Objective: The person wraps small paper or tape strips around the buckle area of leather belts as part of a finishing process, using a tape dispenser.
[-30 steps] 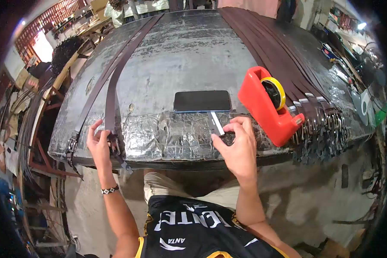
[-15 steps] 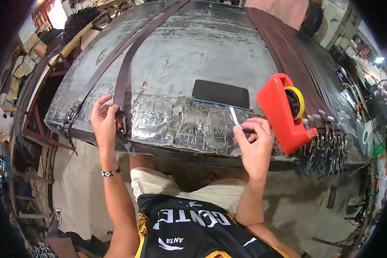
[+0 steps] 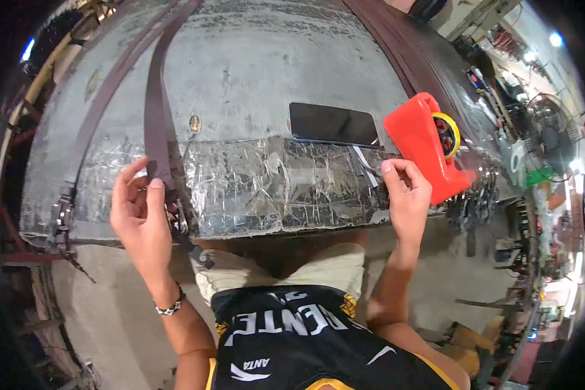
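On the surface point(image 3: 240, 78), the left hand's point(image 3: 140, 218) fingers curl beside a brown belt point(image 3: 155, 107), grip unclear; the right hand's point(image 3: 409, 198) thumb and forefinger nearly meet by a white strip point(image 3: 368, 174), pinch unclear. Pulling that strip could shift the adjoining smartphone point(image 3: 331, 123).

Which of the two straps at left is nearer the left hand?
The inner strap, toward the phone: its buckle end is by the left hand, while the outer strap lies farther left.

The black shirt point(image 3: 289, 361) shows "ANTA" in small white letters and, larger, "ENTE" (its other letters are unclear).
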The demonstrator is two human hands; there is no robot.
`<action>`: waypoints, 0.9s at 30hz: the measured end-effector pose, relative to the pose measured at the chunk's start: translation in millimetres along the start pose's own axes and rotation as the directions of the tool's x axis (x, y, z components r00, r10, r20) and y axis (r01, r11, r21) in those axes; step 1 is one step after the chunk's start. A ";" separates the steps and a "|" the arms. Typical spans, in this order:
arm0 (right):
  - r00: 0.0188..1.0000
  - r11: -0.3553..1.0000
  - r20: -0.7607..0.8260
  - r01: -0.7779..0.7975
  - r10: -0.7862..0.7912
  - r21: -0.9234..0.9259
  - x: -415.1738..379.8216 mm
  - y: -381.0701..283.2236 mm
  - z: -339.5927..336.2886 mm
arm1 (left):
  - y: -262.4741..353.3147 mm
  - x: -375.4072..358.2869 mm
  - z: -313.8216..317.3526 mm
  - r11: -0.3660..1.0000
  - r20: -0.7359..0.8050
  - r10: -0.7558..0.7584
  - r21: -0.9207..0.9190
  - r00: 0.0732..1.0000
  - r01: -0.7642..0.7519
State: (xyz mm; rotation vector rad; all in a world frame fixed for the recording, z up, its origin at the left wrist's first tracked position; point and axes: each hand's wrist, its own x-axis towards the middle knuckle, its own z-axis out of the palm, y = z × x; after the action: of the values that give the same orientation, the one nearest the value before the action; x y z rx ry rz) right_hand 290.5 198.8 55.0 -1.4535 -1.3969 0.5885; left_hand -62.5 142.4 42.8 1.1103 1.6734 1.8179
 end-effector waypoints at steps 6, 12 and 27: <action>0.994 1.000 0.105 -0.013 0.013 -0.001 2.8 -11.8 4.5 | -1.6 -2.6 -5.5 1.000 0.014 0.019 0.003 1.000 -0.019; 0.982 0.993 0.159 -0.093 0.103 -0.066 4.7 -19.7 0.4 | -0.6 -3.3 -7.9 0.999 0.018 -0.008 -0.041 1.000 0.009; 0.974 0.948 0.155 -0.116 0.167 -0.295 11.9 -23.1 15.4 | -2.6 -1.2 -8.5 1.000 0.013 -0.001 -0.032 1.000 0.001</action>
State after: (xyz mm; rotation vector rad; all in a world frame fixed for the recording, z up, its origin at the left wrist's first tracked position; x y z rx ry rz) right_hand 269.3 211.1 72.7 -1.7787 -1.5751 0.6411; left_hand -69.0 136.7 40.3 1.1054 1.6323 1.8268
